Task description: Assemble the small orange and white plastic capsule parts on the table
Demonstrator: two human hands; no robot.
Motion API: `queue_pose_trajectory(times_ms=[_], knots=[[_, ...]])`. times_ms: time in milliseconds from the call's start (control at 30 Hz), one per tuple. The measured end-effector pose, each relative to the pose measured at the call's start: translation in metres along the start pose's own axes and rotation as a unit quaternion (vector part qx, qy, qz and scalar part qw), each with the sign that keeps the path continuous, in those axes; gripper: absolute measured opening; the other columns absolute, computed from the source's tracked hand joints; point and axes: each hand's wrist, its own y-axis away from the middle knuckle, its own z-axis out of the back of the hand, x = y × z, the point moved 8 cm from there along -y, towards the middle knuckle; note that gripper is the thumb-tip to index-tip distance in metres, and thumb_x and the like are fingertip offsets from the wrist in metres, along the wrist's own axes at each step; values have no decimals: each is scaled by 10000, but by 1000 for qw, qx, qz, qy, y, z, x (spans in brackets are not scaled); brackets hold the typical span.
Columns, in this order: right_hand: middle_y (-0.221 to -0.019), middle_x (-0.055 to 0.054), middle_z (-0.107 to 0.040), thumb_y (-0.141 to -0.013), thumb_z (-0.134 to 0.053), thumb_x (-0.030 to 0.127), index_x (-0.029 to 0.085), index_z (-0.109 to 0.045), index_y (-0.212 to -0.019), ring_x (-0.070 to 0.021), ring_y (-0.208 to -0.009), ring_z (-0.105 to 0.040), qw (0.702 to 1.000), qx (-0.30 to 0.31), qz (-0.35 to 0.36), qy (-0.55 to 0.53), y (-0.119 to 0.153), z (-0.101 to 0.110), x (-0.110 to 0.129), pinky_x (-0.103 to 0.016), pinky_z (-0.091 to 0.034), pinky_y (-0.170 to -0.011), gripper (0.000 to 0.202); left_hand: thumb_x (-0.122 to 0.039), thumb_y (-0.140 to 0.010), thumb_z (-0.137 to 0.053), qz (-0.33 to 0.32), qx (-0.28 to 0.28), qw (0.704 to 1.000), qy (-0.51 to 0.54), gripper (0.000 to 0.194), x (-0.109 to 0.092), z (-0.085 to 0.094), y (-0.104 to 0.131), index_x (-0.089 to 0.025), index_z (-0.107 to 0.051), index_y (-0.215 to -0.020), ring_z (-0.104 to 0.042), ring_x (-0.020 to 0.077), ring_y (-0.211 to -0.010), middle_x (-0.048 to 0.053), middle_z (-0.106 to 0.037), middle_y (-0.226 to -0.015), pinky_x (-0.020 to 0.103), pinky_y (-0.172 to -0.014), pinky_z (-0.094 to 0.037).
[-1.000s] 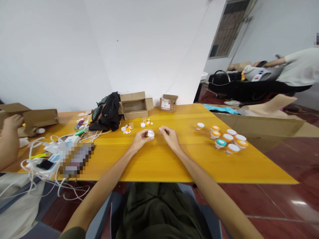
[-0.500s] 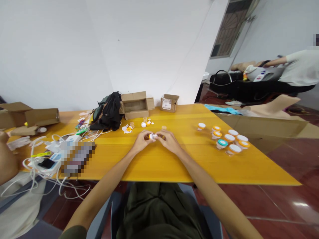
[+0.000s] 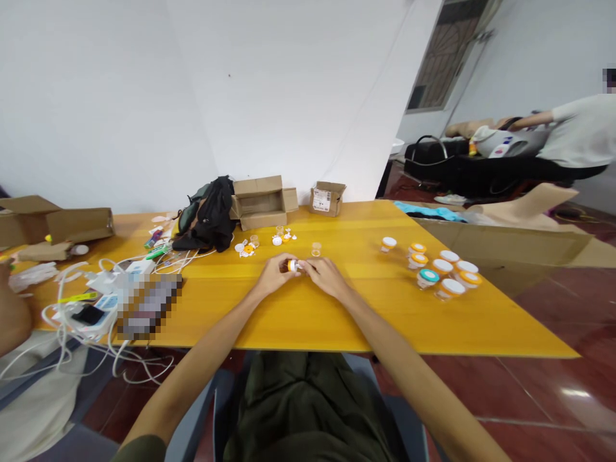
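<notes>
Over the middle of the table, my left hand point(image 3: 274, 274) is closed around an orange and white lid point(image 3: 292, 265), which it holds tilted on edge. My right hand point(image 3: 325, 277) meets it from the other side, its thumb and fingers pinched at the lid's white face. Whatever small piece sits between those fingertips is too hidden to name. Just beyond my right hand stands a small clear jar point(image 3: 316, 249) without a lid. Farther off to the left lie loose white and orange lid parts point(image 3: 248, 249), with more white pieces point(image 3: 278, 240) near another clear jar point(image 3: 255, 241).
Several lidded jars point(image 3: 450, 289) stand at the right, one with a teal lid point(image 3: 427, 277). Cardboard boxes point(image 3: 262, 204) and a black bag point(image 3: 212, 218) line the back. Cables and a power strip point(image 3: 99, 314) crowd the left, beside another person's arm point(image 3: 12, 308).
My right fingers have shifted slightly on the lid, and the white piece between the hands shows less. The clear jar beyond my right hand is now in fuller view.
</notes>
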Motion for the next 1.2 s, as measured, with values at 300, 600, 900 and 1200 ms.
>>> queue_pose_trajectory(times_ms=[300,600,900,1200], knots=[[-814,-30,-707,-834,-611,376,213,-627,-818,-173,-737,-646,979,-56,6,-194,-4,-2,-7,-284,-484,-683,165,-214,-656,-763,-28,-9,999,-36,252,-5,1,0,-165,-683,-891,-620,156,-783,29,-662,-869,269,-737,-517],[-850,-30,-714,-701,-738,340,204,-610,-920,-176,-786,-681,934,-35,-30,-354,-11,-17,-22,-327,-544,-748,288,-211,-614,-811,-23,0,1000,-7,407,-5,-2,1,-179,-653,-987,-664,184,-865,50,-679,-970,314,-801,-545],[-846,-38,-723,-658,-756,388,197,-673,-819,-199,-810,-680,930,-15,-35,-366,-12,-12,-23,-357,-535,-787,262,-241,-636,-790,7,8,999,45,319,0,1,-2,-169,-690,-930,-681,178,-816,45,-710,-899,308,-787,-544],[-706,-23,-710,-623,-765,508,183,-713,-764,-163,-634,-640,912,31,-62,-405,-10,-19,-25,-305,-522,-645,359,-305,-647,-800,-68,16,998,0,272,-16,0,3,-174,-706,-867,-616,156,-763,41,-651,-877,308,-755,-523]])
